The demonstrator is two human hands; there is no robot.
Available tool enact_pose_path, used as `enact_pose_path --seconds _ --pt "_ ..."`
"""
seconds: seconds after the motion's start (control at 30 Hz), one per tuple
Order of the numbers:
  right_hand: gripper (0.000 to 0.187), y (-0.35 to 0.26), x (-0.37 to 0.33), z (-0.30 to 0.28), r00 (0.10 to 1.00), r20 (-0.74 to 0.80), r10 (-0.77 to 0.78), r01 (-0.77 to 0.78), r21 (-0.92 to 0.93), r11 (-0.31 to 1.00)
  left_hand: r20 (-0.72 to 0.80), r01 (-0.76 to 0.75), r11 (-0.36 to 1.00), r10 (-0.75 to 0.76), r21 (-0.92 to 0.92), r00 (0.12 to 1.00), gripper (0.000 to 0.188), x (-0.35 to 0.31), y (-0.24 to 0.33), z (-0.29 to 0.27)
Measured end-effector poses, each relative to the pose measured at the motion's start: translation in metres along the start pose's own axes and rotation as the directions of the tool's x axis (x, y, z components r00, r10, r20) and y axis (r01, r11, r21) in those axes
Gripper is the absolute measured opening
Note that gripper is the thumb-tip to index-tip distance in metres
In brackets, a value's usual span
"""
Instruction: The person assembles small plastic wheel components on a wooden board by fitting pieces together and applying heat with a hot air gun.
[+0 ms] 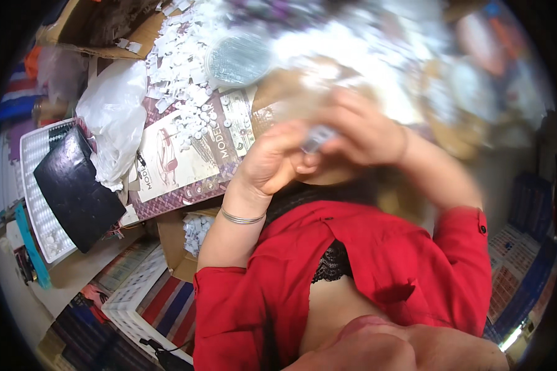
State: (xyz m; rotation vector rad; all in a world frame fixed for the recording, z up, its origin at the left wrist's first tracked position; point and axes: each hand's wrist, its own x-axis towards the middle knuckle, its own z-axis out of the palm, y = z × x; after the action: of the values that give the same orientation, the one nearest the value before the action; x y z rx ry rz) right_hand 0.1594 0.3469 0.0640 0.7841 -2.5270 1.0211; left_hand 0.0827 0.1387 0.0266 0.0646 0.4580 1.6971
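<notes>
In front of my chest, both hands meet around a small pale grey-white piece (317,138), too blurred to name its kind. My left hand (275,158) has its fingers curled in and its thumb against the piece. From the other side, the bent fingers of my right hand (366,131) close on it, smeared by motion. Beyond them lies a heap of small white plastic parts (174,65), with little round white pieces (197,122) at its near edge. A round clear container (239,59) sits in the heap.
On the left are a crumpled white plastic bag (114,105) and a white basket (33,179) with a black sheet (79,185) across it. An open cardboard box (90,28) stands far left. Below the printed tabletop (167,164) is another box (174,238) holding white parts.
</notes>
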Motion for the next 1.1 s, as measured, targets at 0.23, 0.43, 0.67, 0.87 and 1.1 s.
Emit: enact_pose_path --seconds 0.23,0.43,0.67,0.87,1.1 --pt "0.024 0.042 0.038 0.000 0.961 -0.113 0.253 -0.250 0.037 0.968 -0.329 -0.196 0.769 0.469 0.608 0.819 0.021 0.017 0.011 -0.011" --pt "0.017 0.078 0.099 0.037 0.939 -0.163 0.304 -0.338 -0.262 0.904 0.165 0.216 -0.372 0.764 0.903 0.624 0.008 0.026 0.018 0.003" --pt "0.015 0.088 0.110 0.042 0.947 -0.223 0.232 -0.285 -0.247 0.926 0.325 0.479 -0.561 0.809 0.675 0.489 0.010 0.028 0.099 0.005" --pt "0.013 0.080 0.028 0.021 0.920 -0.140 0.367 -0.392 -0.317 0.863 0.315 0.485 -0.619 0.760 0.618 0.568 0.009 0.031 0.109 -0.010" --pt "0.010 0.041 0.006 0.018 0.956 -0.038 0.290 -0.292 -0.056 0.955 0.312 0.461 -0.616 0.756 0.639 0.576 0.010 0.037 0.114 -0.015"
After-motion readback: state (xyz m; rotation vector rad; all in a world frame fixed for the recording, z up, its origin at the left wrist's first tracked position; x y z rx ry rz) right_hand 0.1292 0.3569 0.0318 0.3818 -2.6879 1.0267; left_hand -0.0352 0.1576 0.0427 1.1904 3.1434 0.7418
